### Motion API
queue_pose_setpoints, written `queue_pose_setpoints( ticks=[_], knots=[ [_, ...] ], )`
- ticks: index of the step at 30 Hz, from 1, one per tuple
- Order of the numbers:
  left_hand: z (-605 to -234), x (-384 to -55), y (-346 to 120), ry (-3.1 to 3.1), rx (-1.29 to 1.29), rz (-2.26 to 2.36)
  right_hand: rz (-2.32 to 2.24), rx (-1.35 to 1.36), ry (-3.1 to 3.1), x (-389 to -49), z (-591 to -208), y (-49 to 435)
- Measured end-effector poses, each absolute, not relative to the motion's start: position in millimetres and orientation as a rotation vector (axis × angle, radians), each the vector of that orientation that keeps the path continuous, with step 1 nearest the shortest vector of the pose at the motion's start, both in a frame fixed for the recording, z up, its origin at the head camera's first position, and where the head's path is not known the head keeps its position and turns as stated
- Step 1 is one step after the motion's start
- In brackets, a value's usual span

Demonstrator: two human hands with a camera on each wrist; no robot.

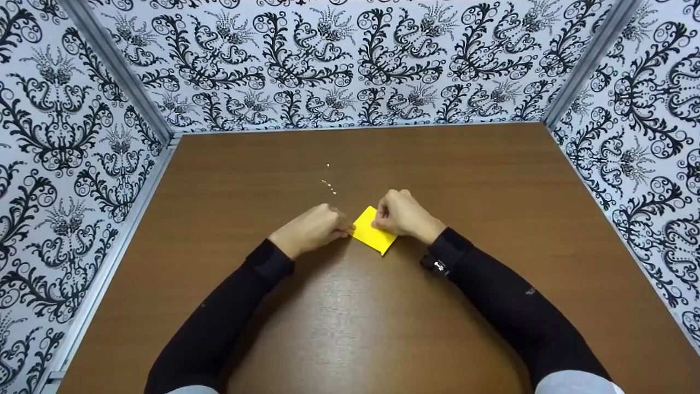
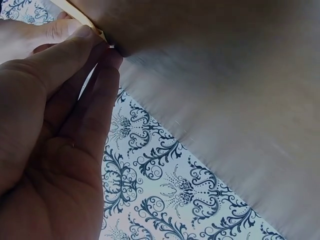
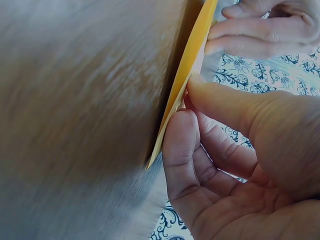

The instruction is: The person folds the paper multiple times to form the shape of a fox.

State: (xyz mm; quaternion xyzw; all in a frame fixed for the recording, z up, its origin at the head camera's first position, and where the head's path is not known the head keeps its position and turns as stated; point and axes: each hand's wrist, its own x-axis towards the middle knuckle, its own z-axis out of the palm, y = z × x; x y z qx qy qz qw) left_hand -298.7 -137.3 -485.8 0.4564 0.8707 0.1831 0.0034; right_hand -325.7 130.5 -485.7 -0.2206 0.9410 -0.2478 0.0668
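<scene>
A folded piece of yellow paper (image 1: 374, 231) lies near the middle of the brown table. My left hand (image 1: 315, 229) pinches its left corner between thumb and fingers, as the left wrist view also shows along the paper's thin edge (image 2: 80, 16). From the other side, my right hand (image 1: 406, 214) bends over the upper right part of the sheet. Seen from the right wrist, layers of the paper (image 3: 186, 70) stand slightly apart, and the thumb and index finger of that hand pinch an edge of it. Part of the sheet is hidden under the right hand.
Several tiny white bits (image 1: 329, 186) are scattered on the table (image 1: 262, 164) beyond the left hand. Patterned black-and-white walls (image 1: 339, 60) enclose the table at the back and both sides, with grey metal posts (image 1: 117, 71) at the back corners.
</scene>
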Motion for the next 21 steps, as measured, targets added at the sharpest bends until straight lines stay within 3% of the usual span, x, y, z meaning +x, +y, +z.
queue_pose_setpoints(
  ticks=[21],
  knots=[
    [-488, -277, -147, 2.809, 1.38, 0.609, -0.777, -0.657, 2.824, -326, -487, 131]
  ],
)
